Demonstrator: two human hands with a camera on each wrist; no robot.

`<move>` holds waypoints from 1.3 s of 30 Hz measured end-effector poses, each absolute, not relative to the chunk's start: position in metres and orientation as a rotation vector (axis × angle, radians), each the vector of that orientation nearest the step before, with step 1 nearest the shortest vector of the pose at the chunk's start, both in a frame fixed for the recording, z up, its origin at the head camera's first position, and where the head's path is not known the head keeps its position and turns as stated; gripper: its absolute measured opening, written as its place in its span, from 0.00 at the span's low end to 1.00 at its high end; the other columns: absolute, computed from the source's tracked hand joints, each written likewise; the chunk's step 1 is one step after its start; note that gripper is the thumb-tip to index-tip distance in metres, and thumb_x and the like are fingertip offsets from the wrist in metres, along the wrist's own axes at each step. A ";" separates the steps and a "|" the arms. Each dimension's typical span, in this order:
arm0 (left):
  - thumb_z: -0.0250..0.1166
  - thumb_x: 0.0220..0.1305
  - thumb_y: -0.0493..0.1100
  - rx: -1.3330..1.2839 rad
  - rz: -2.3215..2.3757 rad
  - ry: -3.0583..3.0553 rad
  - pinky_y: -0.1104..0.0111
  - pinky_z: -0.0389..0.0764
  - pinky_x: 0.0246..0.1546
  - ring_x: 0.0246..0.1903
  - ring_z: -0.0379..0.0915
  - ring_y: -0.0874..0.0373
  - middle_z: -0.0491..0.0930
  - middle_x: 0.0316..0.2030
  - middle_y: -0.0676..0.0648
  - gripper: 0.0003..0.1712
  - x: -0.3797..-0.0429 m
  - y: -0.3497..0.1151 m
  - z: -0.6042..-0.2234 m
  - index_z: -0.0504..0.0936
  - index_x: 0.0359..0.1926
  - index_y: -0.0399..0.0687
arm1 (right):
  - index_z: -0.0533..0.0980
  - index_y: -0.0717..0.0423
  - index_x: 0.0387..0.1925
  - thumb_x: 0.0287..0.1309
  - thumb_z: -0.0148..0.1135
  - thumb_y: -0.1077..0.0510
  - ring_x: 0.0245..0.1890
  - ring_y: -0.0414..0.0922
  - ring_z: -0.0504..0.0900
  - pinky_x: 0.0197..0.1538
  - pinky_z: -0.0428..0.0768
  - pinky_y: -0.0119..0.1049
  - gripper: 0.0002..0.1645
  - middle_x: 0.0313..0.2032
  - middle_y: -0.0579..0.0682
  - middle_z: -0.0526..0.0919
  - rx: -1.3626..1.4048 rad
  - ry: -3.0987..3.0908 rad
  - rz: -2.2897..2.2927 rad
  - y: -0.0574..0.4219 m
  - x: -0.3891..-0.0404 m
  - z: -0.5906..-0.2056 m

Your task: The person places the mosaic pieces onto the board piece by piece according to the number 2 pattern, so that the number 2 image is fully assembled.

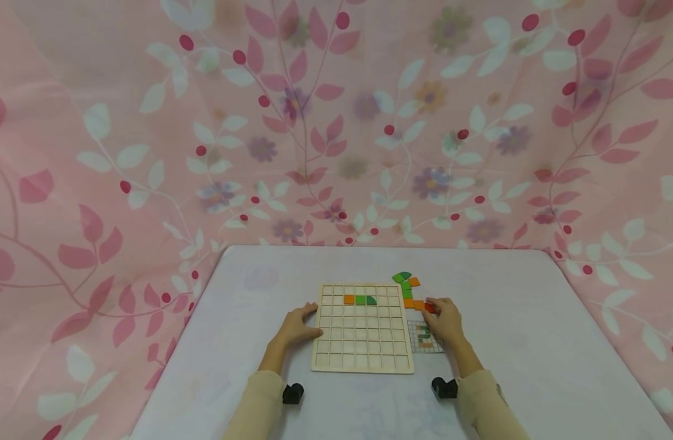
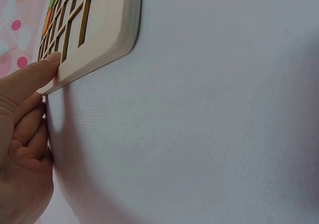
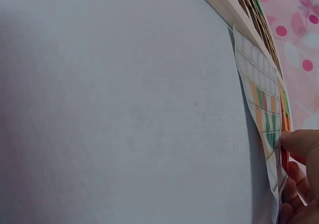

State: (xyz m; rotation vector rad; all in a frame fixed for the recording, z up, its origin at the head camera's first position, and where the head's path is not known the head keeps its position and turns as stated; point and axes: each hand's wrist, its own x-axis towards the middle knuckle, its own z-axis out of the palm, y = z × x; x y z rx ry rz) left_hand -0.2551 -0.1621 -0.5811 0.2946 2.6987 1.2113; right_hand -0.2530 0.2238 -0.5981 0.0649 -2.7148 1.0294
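Observation:
A light wooden grid board lies on the table. In its second row from the far edge sit an orange square tile, a green square tile and a dark green rounded tile. My left hand holds the board's left edge, its thumb on top of the rim and its fingers beside the edge. Right of the board, my right hand pinches a red tile between thumb and fingers. A printed pattern card lies partly under that hand.
Beyond the right hand, along the board's far right side, lie loose green tiles and orange tiles. A white cloth covers the table. Behind it hangs a pink floral curtain. Black wrist devices show at both sleeves.

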 end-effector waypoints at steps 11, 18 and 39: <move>0.75 0.45 0.40 0.282 1.211 2.708 0.50 0.56 0.66 0.66 0.55 0.41 0.66 0.64 0.37 0.42 -0.254 -0.163 -0.578 0.69 0.62 0.34 | 0.75 0.71 0.51 0.54 0.63 0.62 0.41 0.57 0.76 0.48 0.76 0.52 0.24 0.42 0.66 0.77 0.010 -2.772 1.130 0.217 -0.269 -0.587; 0.75 0.45 0.40 0.282 1.222 2.701 0.50 0.56 0.66 0.67 0.55 0.41 0.66 0.64 0.37 0.42 -0.256 -0.165 -0.578 0.69 0.62 0.34 | 0.75 0.70 0.51 0.54 0.61 0.62 0.39 0.59 0.76 0.43 0.75 0.54 0.23 0.39 0.67 0.77 0.101 -2.663 1.097 0.208 -0.292 -0.588; 0.75 0.45 0.41 0.289 1.216 2.693 0.50 0.56 0.67 0.66 0.56 0.41 0.65 0.64 0.36 0.42 -0.255 -0.162 -0.581 0.69 0.62 0.35 | 0.80 0.59 0.47 0.57 0.59 0.58 0.45 0.63 0.74 0.45 0.66 0.67 0.16 0.44 0.62 0.76 0.205 -2.868 1.075 0.189 -0.305 -0.583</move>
